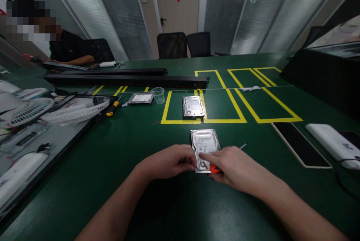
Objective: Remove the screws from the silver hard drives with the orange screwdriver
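A silver hard drive (207, 141) with a white label lies on the green table in front of me. At its lower left edge my left hand (171, 161) has its fingers curled and closed against the side of the drive. My right hand (234, 167) is wrapped round a screwdriver, whose orange handle end (215, 168) shows below the fingers. Its thin shaft (243, 146) sticks out past the back of that hand, pointing away from the drive. The right index finger is stretched over the label and touches or nearly touches the drive's face.
Another hard drive (193, 106) sits by yellow tape; a third (141, 98) lies beside a clear plastic cup (158, 95). A yellow-black screwdriver (113, 109) and fan parts (75, 112) are left. Right are a phone (300, 144) and white power bank (334, 145). A person (70, 47) sits far left.
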Motion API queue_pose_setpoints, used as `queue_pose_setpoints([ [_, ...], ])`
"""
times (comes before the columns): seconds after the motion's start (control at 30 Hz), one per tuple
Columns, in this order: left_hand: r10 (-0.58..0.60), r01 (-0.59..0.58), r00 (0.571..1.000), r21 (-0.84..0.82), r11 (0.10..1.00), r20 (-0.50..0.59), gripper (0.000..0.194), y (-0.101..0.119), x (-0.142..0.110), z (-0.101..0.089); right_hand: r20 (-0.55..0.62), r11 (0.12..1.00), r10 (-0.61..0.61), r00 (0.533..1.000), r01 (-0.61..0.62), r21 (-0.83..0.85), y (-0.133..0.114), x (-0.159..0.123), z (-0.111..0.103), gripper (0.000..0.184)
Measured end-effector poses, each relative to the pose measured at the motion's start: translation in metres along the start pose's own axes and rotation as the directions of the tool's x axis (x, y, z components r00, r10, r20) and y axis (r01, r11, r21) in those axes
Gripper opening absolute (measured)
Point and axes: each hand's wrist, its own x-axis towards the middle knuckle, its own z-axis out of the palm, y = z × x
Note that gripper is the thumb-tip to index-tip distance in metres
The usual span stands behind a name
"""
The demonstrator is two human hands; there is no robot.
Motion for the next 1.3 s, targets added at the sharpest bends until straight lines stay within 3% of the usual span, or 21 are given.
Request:
queue_pose_setpoints([
  [0.23,0.041,-0.041,0.999,-0.025,0.999,-0.009,0.012,-0.007,0.005,0.008,0.068,0.996,0.018,0.998,-0.012,-0.087,0.002,0.003,-0.001,0.040],
  [0.53,0.038,-0.038,0.999,-0.025,0.999,0.002,0.012,-0.008,0.005,0.008,0.061,0.998,0.028,0.998,-0.025,-0.059,0.004,0.003,0.000,0.053],
  [0.83,0.040,-0.040,0.999,-0.020,0.999,0.002,0.009,-0.010,0.005,0.009,0.092,0.998,0.042,0.995,-0.038,-0.046,0.004,0.002,-0.002,0.048],
  [1.3,-0.007,0.007,1.000,0.010,1.000,-0.004,0.009,-0.009,0.006,0.010,0.030,0.999,0.029,0.999,-0.029,0.014,0.006,0.000,-0.001,0.050],
])
